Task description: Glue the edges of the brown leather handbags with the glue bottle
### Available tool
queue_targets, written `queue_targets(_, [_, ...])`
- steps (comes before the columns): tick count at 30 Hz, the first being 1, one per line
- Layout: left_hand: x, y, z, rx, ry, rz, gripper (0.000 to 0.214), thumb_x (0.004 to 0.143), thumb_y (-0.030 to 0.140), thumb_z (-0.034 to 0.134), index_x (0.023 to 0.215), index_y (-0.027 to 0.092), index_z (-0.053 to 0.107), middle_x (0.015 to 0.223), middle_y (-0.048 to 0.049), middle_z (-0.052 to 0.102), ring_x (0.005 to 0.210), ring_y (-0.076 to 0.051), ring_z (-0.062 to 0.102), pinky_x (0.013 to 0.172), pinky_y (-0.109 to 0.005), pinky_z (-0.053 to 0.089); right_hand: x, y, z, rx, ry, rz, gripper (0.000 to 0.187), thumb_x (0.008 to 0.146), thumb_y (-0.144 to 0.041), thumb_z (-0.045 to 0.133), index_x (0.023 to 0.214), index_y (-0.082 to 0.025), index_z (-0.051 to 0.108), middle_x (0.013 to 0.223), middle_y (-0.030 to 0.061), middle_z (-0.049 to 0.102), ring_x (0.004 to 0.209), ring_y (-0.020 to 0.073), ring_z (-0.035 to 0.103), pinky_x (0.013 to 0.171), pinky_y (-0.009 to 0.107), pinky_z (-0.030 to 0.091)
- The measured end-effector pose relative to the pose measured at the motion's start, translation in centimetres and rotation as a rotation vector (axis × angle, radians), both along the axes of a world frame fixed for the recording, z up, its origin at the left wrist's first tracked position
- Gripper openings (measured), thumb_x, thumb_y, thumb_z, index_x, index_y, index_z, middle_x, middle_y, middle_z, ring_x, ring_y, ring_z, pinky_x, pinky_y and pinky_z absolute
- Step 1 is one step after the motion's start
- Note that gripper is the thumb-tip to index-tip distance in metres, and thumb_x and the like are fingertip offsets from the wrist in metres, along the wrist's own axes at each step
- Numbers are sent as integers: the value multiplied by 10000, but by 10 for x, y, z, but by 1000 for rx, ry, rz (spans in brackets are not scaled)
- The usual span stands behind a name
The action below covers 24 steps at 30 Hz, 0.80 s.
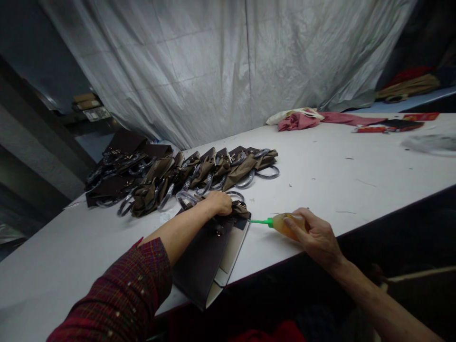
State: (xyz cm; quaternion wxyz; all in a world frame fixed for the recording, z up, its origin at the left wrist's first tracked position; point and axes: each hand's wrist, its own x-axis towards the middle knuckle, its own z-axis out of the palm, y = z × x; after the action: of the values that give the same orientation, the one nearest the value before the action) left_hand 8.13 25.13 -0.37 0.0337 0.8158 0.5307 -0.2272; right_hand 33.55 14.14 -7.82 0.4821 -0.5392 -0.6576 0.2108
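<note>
A dark brown handbag (pixel 201 256) lies on its side at the table's front edge, its pale base towards me. My left hand (pixel 221 203) is closed on the upper part of this bag, by the handles and the folded brown lining; its fingertips are partly hidden. In my right hand (pixel 317 235) is a squeeze bottle (pixel 285 225) of amber liquid, held sideways. Its long thin green nozzle (pixel 260 221) points left, with the tip at or very near the bag's upper right edge. Whether the tip touches, I cannot tell.
Several similar handbags (pixel 210 171) with plastic-wrapped handles lie in a row behind and to the left on the white table (pixel 320 180). Pink cloth (pixel 299 121) and red packets (pixel 370 128) lie towards the back right. A grey plastic sheet (pixel 213 61) hangs behind.
</note>
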Motion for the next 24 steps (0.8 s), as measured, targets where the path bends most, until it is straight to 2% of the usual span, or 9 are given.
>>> queue_targets(9, [0, -4, -1, 13, 67, 2, 320, 955, 417, 564, 1109, 152, 655, 1180, -99, 663, 1088, -233, 629, 942, -462, 513, -1, 18, -4, 108, -129, 66, 366, 916, -527, 559, 744, -205, 579, 574, -20, 516, 496, 135, 456, 508, 265, 367])
queue_targets(14, [-1, -4, -5, 20, 62, -8, 316, 957, 416, 561, 1102, 153, 658, 1159, -97, 670, 1075, -229, 634, 935, -456, 518, -2, 16, 1, 140, -182, 156, 357, 925, -503, 543, 723, -209, 565, 577, -19, 514, 492, 134, 470, 501, 258, 377])
queue_targets(19, [0, -7, -3, 31, 63, -2, 331, 959, 433, 548, 1088, 151, 665, 1155, -101, 676, 1081, -234, 636, 930, -457, 518, -3, 14, 3, 217, -225, 102, 325, 953, -454, 517, 746, -205, 551, 590, -21, 493, 478, 127, 463, 480, 248, 373])
queue_targets(22, [1, -9, -1, 36, 62, -2, 339, 957, 440, 549, 1089, 151, 668, 1155, -102, 680, 1087, -236, 636, 934, -458, 515, -4, 15, 5, 218, -257, 181, 309, 956, -431, 520, 744, -207, 546, 593, -26, 483, 482, 124, 460, 492, 246, 378])
queue_targets(24, [2, -10, 0, 39, 64, 1, 345, 956, 445, 547, 1092, 151, 669, 1155, -103, 683, 1088, -237, 638, 935, -459, 514, -4, 14, 6, 239, -266, 174, 303, 961, -424, 509, 756, -205, 550, 611, -21, 493, 489, 125, 465, 501, 249, 382])
